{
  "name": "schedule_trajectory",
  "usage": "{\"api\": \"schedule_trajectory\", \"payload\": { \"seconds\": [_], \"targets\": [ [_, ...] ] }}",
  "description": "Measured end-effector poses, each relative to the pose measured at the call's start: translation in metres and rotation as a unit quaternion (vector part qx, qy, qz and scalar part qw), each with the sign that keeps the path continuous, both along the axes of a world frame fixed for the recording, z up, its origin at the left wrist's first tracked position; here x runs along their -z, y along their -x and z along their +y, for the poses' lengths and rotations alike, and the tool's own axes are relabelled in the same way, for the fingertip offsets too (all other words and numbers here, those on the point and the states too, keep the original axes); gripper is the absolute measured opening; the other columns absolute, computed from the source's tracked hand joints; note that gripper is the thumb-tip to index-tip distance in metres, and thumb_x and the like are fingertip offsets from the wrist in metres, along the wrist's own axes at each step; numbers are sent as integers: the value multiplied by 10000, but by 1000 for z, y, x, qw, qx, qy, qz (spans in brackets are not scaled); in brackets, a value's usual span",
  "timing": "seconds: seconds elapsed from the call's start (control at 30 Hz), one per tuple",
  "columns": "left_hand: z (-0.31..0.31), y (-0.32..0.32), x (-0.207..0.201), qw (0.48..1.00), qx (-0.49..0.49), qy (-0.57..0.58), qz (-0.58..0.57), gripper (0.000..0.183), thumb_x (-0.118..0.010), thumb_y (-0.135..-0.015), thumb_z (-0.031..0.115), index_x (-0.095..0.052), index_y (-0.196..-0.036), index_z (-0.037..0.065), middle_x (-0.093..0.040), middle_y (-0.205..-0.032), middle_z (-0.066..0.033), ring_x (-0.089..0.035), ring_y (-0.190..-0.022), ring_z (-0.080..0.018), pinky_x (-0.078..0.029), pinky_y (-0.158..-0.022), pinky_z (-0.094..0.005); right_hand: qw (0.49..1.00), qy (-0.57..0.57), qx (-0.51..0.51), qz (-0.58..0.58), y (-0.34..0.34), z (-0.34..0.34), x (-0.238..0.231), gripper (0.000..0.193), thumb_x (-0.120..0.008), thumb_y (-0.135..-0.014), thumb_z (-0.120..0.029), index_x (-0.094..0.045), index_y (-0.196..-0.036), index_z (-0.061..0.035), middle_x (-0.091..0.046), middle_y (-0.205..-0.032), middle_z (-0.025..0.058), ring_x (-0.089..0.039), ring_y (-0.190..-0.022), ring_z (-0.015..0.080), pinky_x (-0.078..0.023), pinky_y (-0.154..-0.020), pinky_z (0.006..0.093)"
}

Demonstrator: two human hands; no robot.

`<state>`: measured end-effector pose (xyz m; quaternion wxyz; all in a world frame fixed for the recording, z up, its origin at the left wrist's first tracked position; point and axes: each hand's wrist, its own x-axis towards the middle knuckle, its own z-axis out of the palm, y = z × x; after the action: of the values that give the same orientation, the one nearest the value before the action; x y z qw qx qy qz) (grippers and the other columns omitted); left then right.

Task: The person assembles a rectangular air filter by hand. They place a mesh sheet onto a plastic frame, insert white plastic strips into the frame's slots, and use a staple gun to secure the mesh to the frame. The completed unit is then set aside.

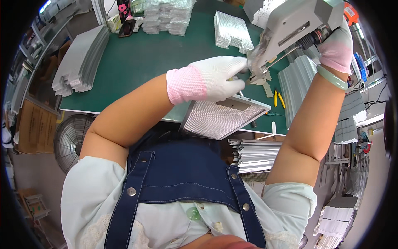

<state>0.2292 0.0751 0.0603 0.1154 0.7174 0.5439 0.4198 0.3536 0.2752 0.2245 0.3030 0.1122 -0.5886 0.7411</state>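
My right hand (336,47), in a white glove with a pink cuff, is closed around a grey power tool (290,31) with a black chuck and a thin metal rod. The tool's nose points down toward my left hand (217,76), gloved alike. My left fingers and thumb are closed toward each other beside that nose; a small piece shows between them, too small to name. Just below the left hand, a silver mesh panel (226,118) in a metal frame leans tilted at the table's front edge. Whether my left hand touches the frame is hidden.
On the green table (137,72) lie yellow-handled pliers (279,99), a phone (127,28) and several stacks of silver mesh sheets (233,31). Grey metal strips (296,83) lie at right, more (81,62) at left. A floor fan (72,143) stands below left; metal profiles (255,155) sit below the table edge.
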Motion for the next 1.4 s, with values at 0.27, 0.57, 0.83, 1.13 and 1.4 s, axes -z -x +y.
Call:
{"api": "schedule_trajectory", "payload": {
  "seconds": [0.27, 0.57, 0.83, 1.13, 1.4],
  "targets": [
    [43, -9, -3, 755, 293, 122, -574, 463, -439, -988, 147, -407, -1418, -25, -663, -1176, -169, -674, -992, -255, -555, -880, -392, 992, -110, 33, 50, -2, 13, -4, 336, -507, -1012, -287, -623, -1190, -27, -705, -1090, 88, -690, -962, 204, -570, -874, 355],
    [69, -20, -20, 818, 252, 52, -514, 218, -553, -1020, 240, -570, -1059, 26, -452, -719, -3, -386, -606, -95, -317, -531, -237, 451, -505, 483, -556, -65, 149, 167, 610, -411, -988, -516, -595, -1313, -33, -590, -1293, 235, -568, -1204, 364, -423, -1053, 440],
    [87, 20, -54, 937, 93, -214, -260, 116, -622, -921, 171, -652, -931, 59, -668, -834, -115, -676, -732, -222, -532, -623, -320, 551, -84, 419, -717, -136, 127, 355, 498, -599, -895, -513, -674, -860, -22, -659, -730, 111, -623, -573, 223, -484, -563, 375],
    [77, 16, -56, 918, -93, -354, 154, 265, -746, -855, 277, -687, -1021, 80, -672, -889, -87, -677, -838, -294, -548, -761, -358, 990, 7, 142, -16, -113, -83, 183, 596, -446, -1020, -337, -400, -1403, 117, -443, -484, 18, -331, -348, 99, -284, -360, 244],
    [98, -7, -57, 948, -133, -263, 119, 242, -740, -855, 319, -720, -1015, 139, -707, -900, -111, -682, -888, -311, -541, -819, -402, 982, 48, 109, -147, -89, -146, 170, 510, -502, -1003, -317, -477, -1244, 132, -484, -479, 84, -346, -331, 98, -290, -322, 238]
  ]
}}
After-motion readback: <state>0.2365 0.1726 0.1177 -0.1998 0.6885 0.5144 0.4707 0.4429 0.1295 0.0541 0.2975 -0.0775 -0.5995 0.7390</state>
